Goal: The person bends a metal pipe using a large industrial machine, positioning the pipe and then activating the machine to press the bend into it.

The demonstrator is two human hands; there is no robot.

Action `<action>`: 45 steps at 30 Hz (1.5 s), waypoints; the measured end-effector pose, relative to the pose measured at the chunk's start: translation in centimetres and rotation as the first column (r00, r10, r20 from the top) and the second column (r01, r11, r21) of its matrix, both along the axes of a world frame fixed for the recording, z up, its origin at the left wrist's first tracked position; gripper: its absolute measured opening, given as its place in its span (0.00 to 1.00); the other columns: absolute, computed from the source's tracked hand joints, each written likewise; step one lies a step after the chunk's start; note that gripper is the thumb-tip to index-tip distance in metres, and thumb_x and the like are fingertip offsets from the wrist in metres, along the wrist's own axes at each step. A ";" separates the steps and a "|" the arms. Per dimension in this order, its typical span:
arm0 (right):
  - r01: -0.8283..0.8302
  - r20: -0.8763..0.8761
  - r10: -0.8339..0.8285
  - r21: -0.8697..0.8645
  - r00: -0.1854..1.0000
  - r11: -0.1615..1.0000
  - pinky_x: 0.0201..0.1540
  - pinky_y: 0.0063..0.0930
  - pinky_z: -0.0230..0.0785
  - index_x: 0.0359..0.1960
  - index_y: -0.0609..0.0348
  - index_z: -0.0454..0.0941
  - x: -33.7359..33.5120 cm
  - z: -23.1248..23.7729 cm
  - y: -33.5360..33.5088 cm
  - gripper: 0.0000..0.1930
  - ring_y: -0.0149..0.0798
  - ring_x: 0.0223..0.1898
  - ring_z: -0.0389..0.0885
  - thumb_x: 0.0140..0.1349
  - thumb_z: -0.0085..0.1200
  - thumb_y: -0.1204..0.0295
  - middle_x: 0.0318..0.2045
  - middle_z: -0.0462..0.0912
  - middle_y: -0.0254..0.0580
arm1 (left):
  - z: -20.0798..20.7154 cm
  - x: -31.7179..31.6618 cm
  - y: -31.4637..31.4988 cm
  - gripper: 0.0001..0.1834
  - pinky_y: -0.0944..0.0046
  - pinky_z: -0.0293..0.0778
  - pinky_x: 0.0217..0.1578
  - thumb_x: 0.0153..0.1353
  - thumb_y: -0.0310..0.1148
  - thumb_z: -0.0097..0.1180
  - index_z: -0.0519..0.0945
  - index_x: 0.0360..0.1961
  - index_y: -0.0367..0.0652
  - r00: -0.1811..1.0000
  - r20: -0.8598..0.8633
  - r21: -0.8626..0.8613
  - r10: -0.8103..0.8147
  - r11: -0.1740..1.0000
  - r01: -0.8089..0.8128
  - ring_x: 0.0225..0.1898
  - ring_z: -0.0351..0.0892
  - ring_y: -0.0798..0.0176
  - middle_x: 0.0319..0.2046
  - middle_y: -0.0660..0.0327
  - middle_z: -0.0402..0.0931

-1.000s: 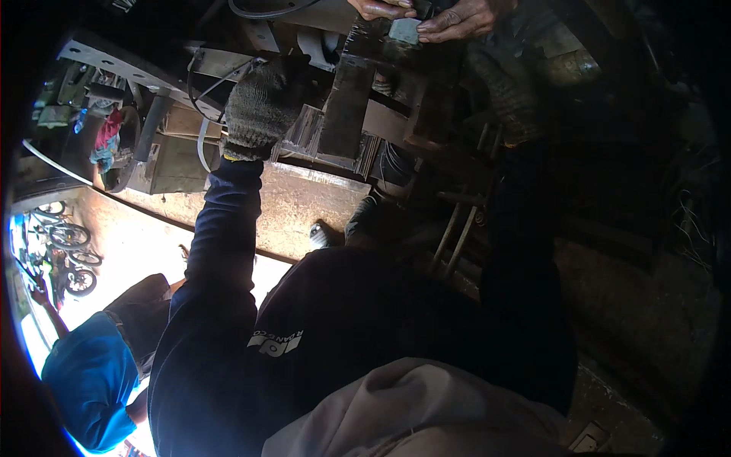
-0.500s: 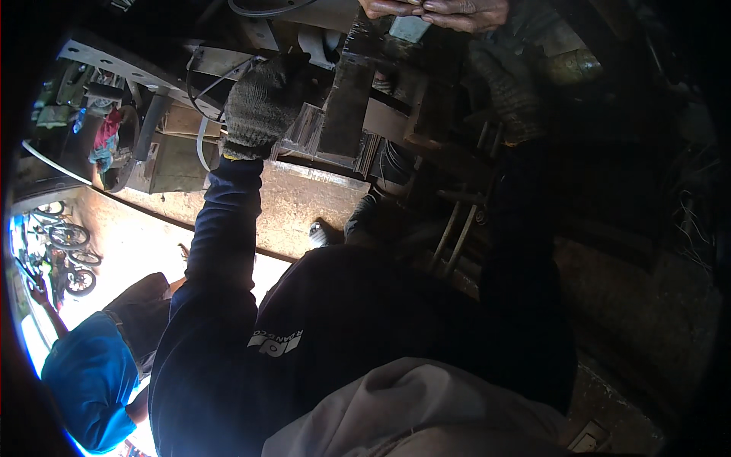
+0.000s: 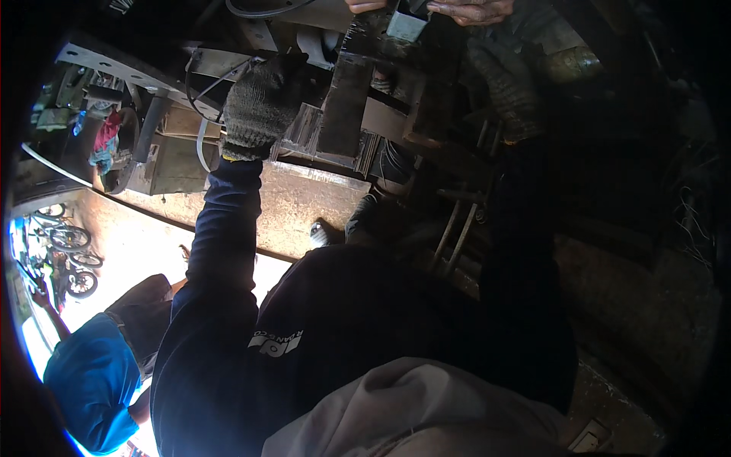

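My left hand [image 3: 259, 107], in a grey knitted glove, is closed with its back toward me at the machine frame. What its fingers grip is hidden; a thin dark cable [image 3: 201, 95] loops beside its wrist. My right hand [image 3: 509, 95], gloved too, reaches into shadow on the right of the machine, and its fingers are lost in the dark. Between my hands stands a dark steel block [image 3: 346, 107] on the machine. Beyond it, a pale square metal piece [image 3: 407, 27] lies near another person's bare hands [image 3: 474, 11], at the top edge.
Stacked thin metal plates [image 3: 304, 128] sit under the block. A perforated steel beam [image 3: 126, 72] runs at upper left. Two metal rods [image 3: 455, 240] slant beside my right arm. At lower left, a person in a blue shirt [image 3: 95, 381] is near parked bicycles [image 3: 70, 238].
The other person's hands have drawn apart at the top edge, showing more of the pale metal piece, which sits slightly left of before. My own hands look unmoved.
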State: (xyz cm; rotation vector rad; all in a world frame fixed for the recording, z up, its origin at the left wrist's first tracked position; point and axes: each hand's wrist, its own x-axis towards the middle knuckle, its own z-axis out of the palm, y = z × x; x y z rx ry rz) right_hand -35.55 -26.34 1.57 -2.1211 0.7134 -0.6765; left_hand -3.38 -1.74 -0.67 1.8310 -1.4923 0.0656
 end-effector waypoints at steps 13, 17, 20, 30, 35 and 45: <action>0.078 0.049 -0.073 -0.090 0.996 0.993 0.56 0.24 0.72 0.58 0.65 0.81 0.7 0.4 0.9 0.16 0.32 0.55 0.80 0.72 0.59 0.71 0.55 0.81 0.39 | 0.3 -0.1 0.3 0.16 0.53 0.81 0.44 0.68 0.43 0.59 0.87 0.50 0.47 1.000 0.031 0.000 0.005 1.000 -0.005 0.44 0.87 0.48 0.42 0.53 0.87; 0.044 0.083 -0.024 -0.253 0.996 0.967 0.55 0.25 0.73 0.55 0.66 0.82 0.5 -0.1 -0.4 0.14 0.33 0.54 0.80 0.72 0.59 0.72 0.51 0.82 0.39 | 0.6 0.0 0.3 0.17 0.53 0.81 0.45 0.69 0.44 0.58 0.87 0.50 0.46 0.998 0.065 0.011 0.012 1.000 -0.013 0.44 0.87 0.48 0.43 0.52 0.87; 0.035 0.158 -0.002 -0.209 0.987 0.977 0.56 0.26 0.73 0.54 0.66 0.82 0.4 -0.8 -0.6 0.13 0.35 0.53 0.81 0.71 0.59 0.74 0.50 0.82 0.40 | 0.5 -0.2 0.1 0.17 0.53 0.81 0.45 0.69 0.45 0.58 0.87 0.50 0.46 0.998 0.036 0.029 0.041 0.999 -0.043 0.45 0.87 0.48 0.43 0.52 0.87; 0.054 0.109 -0.017 -0.345 0.994 0.937 0.57 0.27 0.74 0.52 0.65 0.83 0.8 -0.1 -0.3 0.11 0.36 0.52 0.81 0.71 0.58 0.77 0.50 0.82 0.42 | -0.3 0.2 0.0 0.16 0.55 0.81 0.42 0.69 0.45 0.59 0.87 0.49 0.48 0.999 0.049 -0.040 0.018 0.999 -0.016 0.43 0.88 0.50 0.40 0.54 0.88; 0.075 0.164 -0.004 -0.427 0.987 0.901 0.55 0.27 0.75 0.52 0.65 0.83 0.6 0.0 -0.5 0.12 0.36 0.51 0.82 0.70 0.60 0.74 0.49 0.83 0.41 | 0.4 -0.1 0.0 0.16 0.55 0.81 0.42 0.68 0.44 0.59 0.87 0.50 0.49 1.000 0.011 0.032 -0.005 0.999 0.005 0.43 0.88 0.50 0.39 0.56 0.88; 0.235 0.323 -0.183 -0.127 0.929 0.964 0.51 0.32 0.75 0.49 0.59 0.85 1.2 1.5 1.7 0.11 0.39 0.47 0.82 0.67 0.63 0.72 0.45 0.85 0.39 | 1.7 -0.8 0.1 0.14 0.62 0.81 0.40 0.68 0.30 0.62 0.85 0.53 0.42 0.990 -0.093 -0.250 -0.102 0.965 0.076 0.37 0.89 0.59 0.37 0.54 0.87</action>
